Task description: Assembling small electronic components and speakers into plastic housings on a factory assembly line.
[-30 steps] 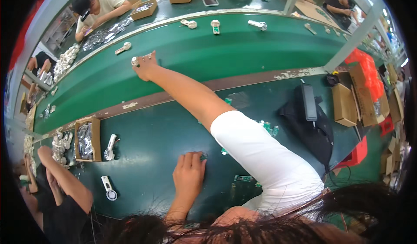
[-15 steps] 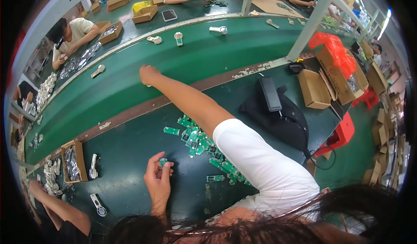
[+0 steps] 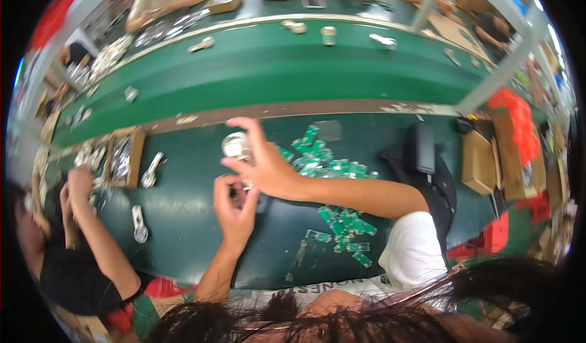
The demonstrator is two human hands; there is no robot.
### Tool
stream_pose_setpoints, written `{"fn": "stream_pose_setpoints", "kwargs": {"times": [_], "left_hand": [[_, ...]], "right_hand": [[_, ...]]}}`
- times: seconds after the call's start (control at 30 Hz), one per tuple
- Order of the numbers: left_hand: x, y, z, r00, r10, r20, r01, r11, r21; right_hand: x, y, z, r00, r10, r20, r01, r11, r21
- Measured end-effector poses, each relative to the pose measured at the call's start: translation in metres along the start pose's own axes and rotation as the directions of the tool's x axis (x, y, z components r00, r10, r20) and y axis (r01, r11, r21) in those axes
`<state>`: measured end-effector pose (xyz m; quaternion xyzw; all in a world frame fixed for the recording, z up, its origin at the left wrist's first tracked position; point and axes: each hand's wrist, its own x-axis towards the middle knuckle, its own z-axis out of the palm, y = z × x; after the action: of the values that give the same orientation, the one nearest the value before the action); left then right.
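My right hand point(image 3: 268, 166) is closed on a white, round-headed handheld fan housing point(image 3: 234, 144), the thumb and fingers around its head. Just below, my left hand point(image 3: 234, 212) is curled with its fingertips close under the housing. Something small and dark shows between those fingertips, too blurred to name. Beside my right forearm lies a loose heap of green circuit boards point(image 3: 345, 221), stretching under and beyond the arm. Two more white handheld fan housings lie left of my hands: one point(image 3: 152, 169) near the carton, another point(image 3: 140, 224) closer to me.
A green conveyor belt point(image 3: 262, 68) crosses beyond the table, carrying several white housings. On the left stand a carton point(image 3: 137, 160) of silvery parts and a co-worker's arms point(image 3: 101, 233). A black bag point(image 3: 442, 190) with a dark oblong case point(image 3: 425, 148) lies right, near cardboard boxes point(image 3: 479, 163).
My right hand has come back from the belt with a white fan housing, meeting my left hand over the table. The left hand held a small green circuit board before. The view has shifted.
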<state>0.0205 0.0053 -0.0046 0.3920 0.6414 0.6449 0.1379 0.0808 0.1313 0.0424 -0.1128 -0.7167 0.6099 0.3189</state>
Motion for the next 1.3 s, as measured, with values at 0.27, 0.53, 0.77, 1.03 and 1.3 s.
{"fn": "stream_pose_setpoints", "kwargs": {"times": [0.27,0.53,0.77,1.03,1.3], "left_hand": [[0.005,0.001,-0.008,0.971,0.238,0.027,-0.224,0.861,0.457],[0.000,0.006,-0.011,0.958,0.287,0.012,-0.248,0.807,0.535],[0.003,0.007,-0.019,0.990,0.120,0.075,-0.131,0.978,0.163],[0.006,0.015,-0.021,0.958,0.268,0.103,-0.285,0.936,0.208],[0.000,0.010,-0.019,0.992,-0.092,0.082,0.110,0.961,-0.253]], "right_hand": [[-0.030,0.028,-0.014,0.975,-0.042,0.218,0.078,0.984,-0.160],[-0.042,0.019,-0.009,0.964,-0.223,0.146,0.256,0.925,-0.282],[-0.046,0.006,-0.017,0.978,-0.155,0.138,0.198,0.898,-0.392],[-0.036,0.020,-0.025,0.923,0.220,0.315,-0.295,0.931,0.214],[-0.038,0.019,-0.024,0.977,0.102,0.185,-0.142,0.966,0.218]]}}
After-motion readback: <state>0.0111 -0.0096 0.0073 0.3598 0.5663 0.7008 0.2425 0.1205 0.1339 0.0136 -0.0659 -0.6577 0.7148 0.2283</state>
